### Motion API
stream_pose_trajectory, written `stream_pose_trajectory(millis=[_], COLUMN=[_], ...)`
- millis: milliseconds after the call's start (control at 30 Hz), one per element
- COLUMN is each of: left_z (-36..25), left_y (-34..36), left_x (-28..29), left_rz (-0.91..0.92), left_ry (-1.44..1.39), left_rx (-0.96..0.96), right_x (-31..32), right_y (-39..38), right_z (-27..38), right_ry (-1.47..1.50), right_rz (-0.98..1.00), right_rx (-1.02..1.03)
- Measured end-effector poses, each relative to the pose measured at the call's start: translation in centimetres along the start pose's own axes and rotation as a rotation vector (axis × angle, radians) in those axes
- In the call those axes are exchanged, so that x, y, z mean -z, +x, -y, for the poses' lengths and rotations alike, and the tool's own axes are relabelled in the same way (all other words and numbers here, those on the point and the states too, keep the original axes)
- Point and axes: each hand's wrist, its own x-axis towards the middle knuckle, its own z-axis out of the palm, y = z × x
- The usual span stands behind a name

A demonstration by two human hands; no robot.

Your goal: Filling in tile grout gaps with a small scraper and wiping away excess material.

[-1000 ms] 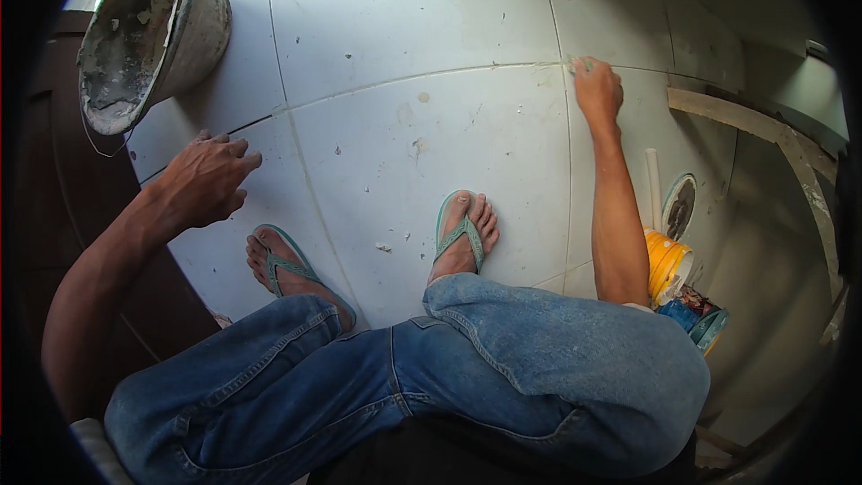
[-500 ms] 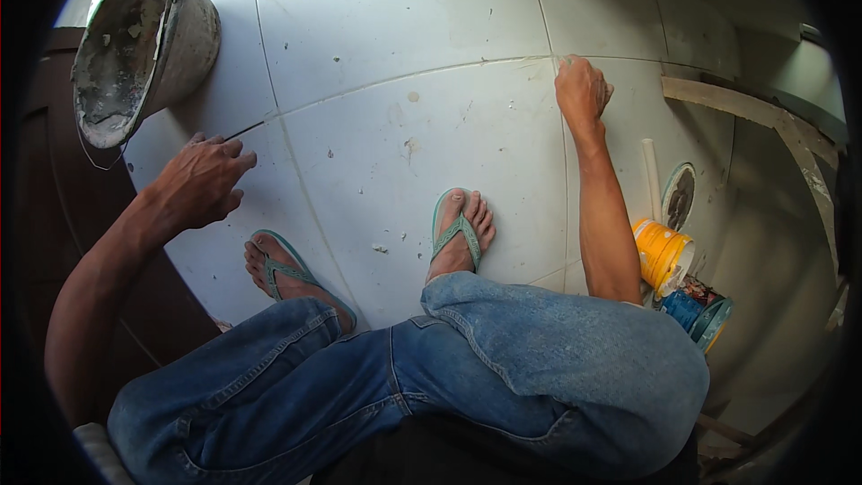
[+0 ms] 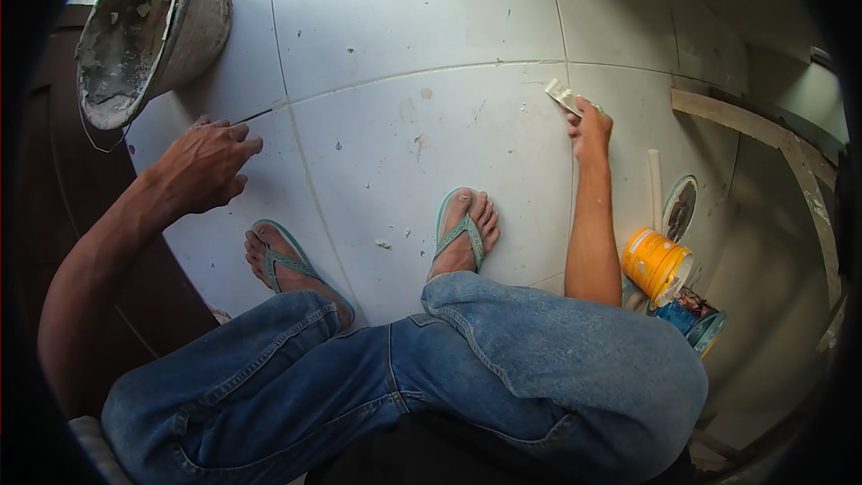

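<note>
On the left, my left hand (image 3: 205,164) is closed round a thin dark rod (image 3: 254,117), whose tip points right to just short of a crossing of tile joints. Its grip end is hidden in my fingers. My right hand (image 3: 590,128) grips what looks like a small flat paintbrush (image 3: 563,97) with pale bristles pointing up and left. The brush is over the pale floor tiles (image 3: 467,139), close to another joint crossing; whether it touches them I cannot tell.
A mortar-crusted bucket (image 3: 184,31) with a wire handle lies tilted at upper left. Toward the right are a yellow tub (image 3: 656,262), a blue can (image 3: 679,316), a pale pipe (image 3: 655,189), a round floor opening (image 3: 681,208) and a wooden frame (image 3: 754,112). My sandalled feet rest on the tiles.
My right hand has drawn back toward me and turned, bringing the brush into sight. My left hand has barely moved, still with the rod. The whole view has shifted slightly.
</note>
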Motion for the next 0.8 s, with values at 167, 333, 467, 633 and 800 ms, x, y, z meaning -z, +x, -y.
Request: stream_pose_trajectory(millis=[167, 333, 467, 633, 800], left_z=[0.1, -0.9, -0.4, -0.4, -0.4], left_y=[-0.2, 0.7, 0.6, 0.4, -0.1], left_x=[0.3, 2.3, 1.2, 0.8, 0.7], left_rz=[0.118, -0.051, -0.006, -0.032, -0.025], left_ry=[0.050, -0.010, 0.021, 0.004, -0.017], left_rx=[0.023, 0.001, 0.011, 0.003, 0.005], right_x=[-8.8, -4.0, -6.6, -6.2, -3.5], right_y=[-6.1, -4.8, -4.7, -4.8, -6.4], right_z=[3.1, 1.5, 1.1, 3.9, 3.5], right_ry=[-0.023, -0.105, -0.093, -0.837, -1.215], right_rz=[0.161, -0.013, 0.045, -0.080, 0.162], right_rx=[0.165, 0.196, 0.158, 0.989, 1.334])
